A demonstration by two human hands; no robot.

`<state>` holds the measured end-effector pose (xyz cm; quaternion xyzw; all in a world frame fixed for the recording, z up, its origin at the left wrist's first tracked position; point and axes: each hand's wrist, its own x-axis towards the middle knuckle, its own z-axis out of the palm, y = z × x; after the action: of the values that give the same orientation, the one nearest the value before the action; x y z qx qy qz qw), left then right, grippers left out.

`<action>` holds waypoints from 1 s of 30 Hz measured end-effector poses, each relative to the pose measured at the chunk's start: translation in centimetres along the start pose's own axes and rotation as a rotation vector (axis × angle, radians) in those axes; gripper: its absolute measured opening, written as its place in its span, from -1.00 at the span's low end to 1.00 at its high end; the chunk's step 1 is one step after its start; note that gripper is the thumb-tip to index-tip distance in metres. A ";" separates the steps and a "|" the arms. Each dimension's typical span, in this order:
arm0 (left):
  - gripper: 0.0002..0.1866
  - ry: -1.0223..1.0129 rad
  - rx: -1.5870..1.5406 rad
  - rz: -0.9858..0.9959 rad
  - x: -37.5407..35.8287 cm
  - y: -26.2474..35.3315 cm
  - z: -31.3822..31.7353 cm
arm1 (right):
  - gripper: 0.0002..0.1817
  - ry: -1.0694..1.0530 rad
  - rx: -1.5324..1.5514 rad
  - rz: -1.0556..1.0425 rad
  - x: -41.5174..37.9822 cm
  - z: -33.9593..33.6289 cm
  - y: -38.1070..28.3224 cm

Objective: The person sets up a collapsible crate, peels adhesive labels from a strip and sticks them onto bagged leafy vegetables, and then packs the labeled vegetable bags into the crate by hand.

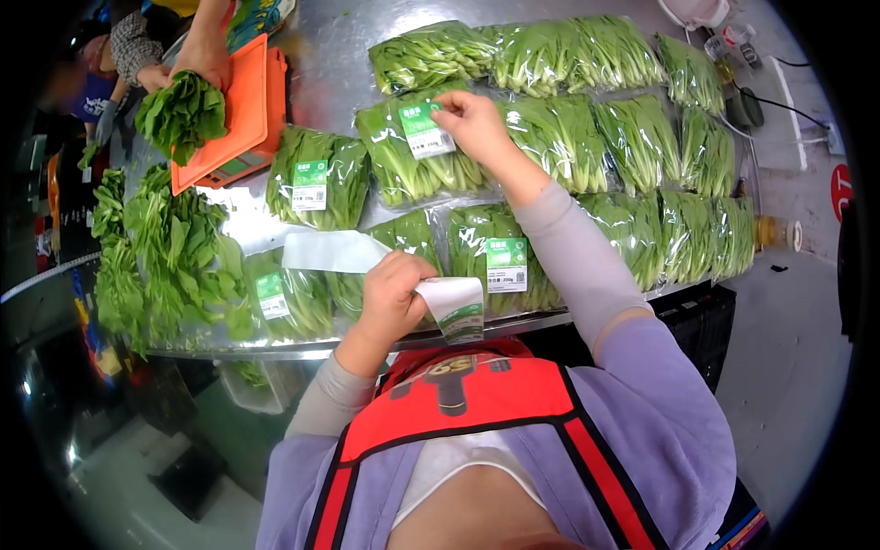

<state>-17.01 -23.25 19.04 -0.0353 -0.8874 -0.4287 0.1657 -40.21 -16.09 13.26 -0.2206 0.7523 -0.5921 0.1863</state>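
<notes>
My left hand (394, 291) is closed round a strip of labels (454, 307), green and white where printed, with a bare white tail of backing paper (332, 250) stretching out to the left. Farther forward, my right hand (477, 133) pinches the upper right edge of a green and white label (426, 130). That label lies against a clear bag of leafy greens (390, 165) in the middle row. Nearer me is another labelled bag (467, 229), and to the left a labelled bag (316, 174) sits beside the orange scale.
More bagged greens (632, 137) fill rows to the right on the metal table (321, 55). Loose greens (165, 247) are heaped at left. Near the orange scale (252, 110), a co-worker's hands (202, 60) hold a bunch of greens (183, 115). Bottles (738, 41) stand far right.
</notes>
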 end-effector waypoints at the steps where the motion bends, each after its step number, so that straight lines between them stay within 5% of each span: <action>1: -0.85 -0.005 0.003 -0.005 0.0 0.1 0.0 | -0.70 0.000 -0.001 0.000 0.1 -0.2 0.2; 8: -0.84 0.025 0.007 -0.009 -0.6 0.2 -0.2 | -0.73 0.209 0.327 0.189 -1.4 -8.3 -1.3; 14: -0.75 -0.039 0.054 -0.033 0.4 -0.6 0.3 | -0.80 0.268 0.502 0.099 -3.1 -14.1 0.5; 18: -0.42 -0.325 0.415 -0.120 6.1 -1.7 0.9 | -0.79 0.240 0.537 0.117 -4.1 -14.1 1.0; 21: -0.40 -0.409 0.604 -0.211 7.4 -6.4 1.7 | -0.78 0.253 0.517 0.155 -5.0 -13.6 1.0; 30: -0.37 -0.318 0.542 -0.203 5.7 -8.5 1.0 | -0.76 0.027 0.366 0.135 -3.1 -7.4 0.8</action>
<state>-24.36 -28.27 13.94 0.0323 -0.9830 -0.1801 -0.0148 -41.73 -8.29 14.27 -0.1241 0.6475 -0.7082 0.2525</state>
